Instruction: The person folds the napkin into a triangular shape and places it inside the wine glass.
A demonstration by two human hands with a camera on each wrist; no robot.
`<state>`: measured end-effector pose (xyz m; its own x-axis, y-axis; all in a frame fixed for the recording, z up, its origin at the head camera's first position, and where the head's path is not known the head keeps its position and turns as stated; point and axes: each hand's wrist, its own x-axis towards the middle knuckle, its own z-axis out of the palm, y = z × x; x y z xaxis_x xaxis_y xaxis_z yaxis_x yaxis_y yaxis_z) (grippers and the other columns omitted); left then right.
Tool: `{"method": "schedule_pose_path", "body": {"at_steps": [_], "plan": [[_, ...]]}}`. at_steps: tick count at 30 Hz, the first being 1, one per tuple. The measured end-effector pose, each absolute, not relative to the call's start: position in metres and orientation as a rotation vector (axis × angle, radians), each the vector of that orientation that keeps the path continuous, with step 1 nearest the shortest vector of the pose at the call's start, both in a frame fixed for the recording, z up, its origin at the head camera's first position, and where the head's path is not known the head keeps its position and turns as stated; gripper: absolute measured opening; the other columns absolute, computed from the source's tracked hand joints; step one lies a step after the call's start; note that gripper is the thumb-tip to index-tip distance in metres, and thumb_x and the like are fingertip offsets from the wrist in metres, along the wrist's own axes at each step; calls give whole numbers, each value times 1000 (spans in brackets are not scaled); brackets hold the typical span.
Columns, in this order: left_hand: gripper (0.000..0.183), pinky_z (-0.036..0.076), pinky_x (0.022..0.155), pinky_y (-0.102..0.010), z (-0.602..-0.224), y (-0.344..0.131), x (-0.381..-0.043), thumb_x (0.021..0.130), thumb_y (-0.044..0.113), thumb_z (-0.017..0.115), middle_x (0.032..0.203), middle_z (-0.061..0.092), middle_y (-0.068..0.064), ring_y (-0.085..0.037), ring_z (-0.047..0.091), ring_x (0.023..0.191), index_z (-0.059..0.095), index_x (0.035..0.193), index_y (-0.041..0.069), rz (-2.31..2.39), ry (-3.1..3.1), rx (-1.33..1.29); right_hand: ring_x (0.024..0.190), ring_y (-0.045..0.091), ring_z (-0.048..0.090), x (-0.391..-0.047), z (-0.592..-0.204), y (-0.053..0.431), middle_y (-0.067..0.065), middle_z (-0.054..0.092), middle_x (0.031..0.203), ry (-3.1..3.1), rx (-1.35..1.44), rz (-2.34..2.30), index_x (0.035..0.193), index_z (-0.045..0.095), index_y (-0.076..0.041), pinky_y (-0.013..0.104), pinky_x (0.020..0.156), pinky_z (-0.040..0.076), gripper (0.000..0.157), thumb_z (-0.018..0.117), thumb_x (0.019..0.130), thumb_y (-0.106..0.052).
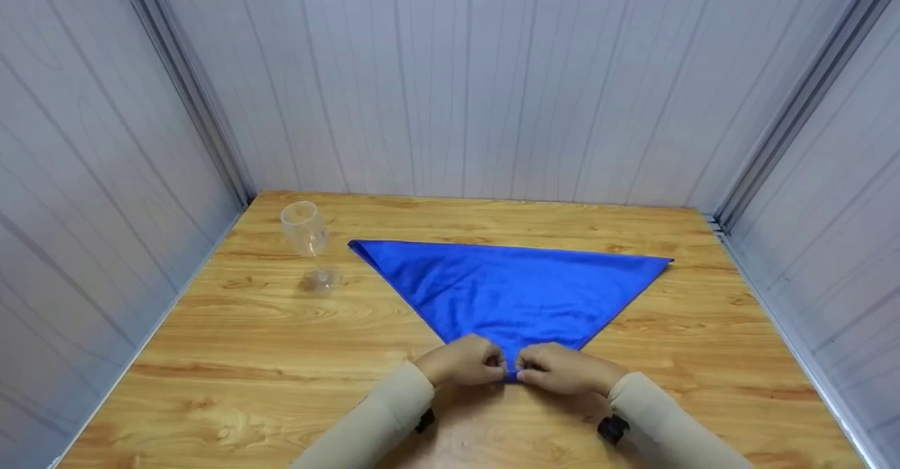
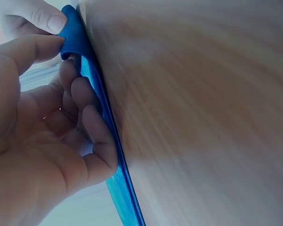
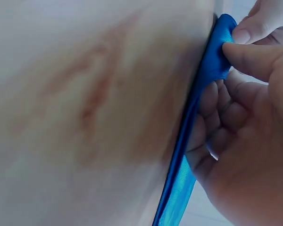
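Observation:
A blue satiny cloth (image 1: 520, 286) lies on the table, folded into a triangle with its long edge at the back. Its near corner is turned over into a small fold. My left hand (image 1: 470, 360) pinches that folded end between thumb and fingers. Close beside it, my right hand (image 1: 566, 368) pinches the same end from the other side. In the left wrist view the rolled-over cloth (image 2: 77, 35) sits between thumb and curled fingers. The right wrist view has the thumb pressing the cloth (image 3: 214, 59), with the fingers curled behind it.
A clear stemmed glass (image 1: 306, 233) stands at the back left of the wooden table (image 1: 232, 356), left of the cloth. Pale panelled walls (image 1: 464, 82) enclose the table at the back and both sides.

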<state>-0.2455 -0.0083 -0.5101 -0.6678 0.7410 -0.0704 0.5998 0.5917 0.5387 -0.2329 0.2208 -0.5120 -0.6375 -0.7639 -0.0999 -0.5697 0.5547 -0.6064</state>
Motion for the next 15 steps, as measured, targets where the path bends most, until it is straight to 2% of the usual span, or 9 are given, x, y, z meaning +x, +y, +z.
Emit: {"method": "schedule_pose_path", "body": {"at_steps": [8,15], "plan": [[28,39,58,-18,-512,-8,-246,100,29,64,64,48,12,-3,45,61,68,78,12,706,2567,1062,69,4,44,-245,-508,216,-12,44,75,2370,-1007,-734,84,56,-17,25,66,38,23,52,105,-25],[29,40,57,-19,-510,-7,-246,98,29,66,66,49,11,-4,46,61,64,75,11,718,2592,1026,72,7,47,-253,-504,212,-11,48,77,2354,-968,-611,86,57,-20,28,69,40,20,51,104,-27]]}}
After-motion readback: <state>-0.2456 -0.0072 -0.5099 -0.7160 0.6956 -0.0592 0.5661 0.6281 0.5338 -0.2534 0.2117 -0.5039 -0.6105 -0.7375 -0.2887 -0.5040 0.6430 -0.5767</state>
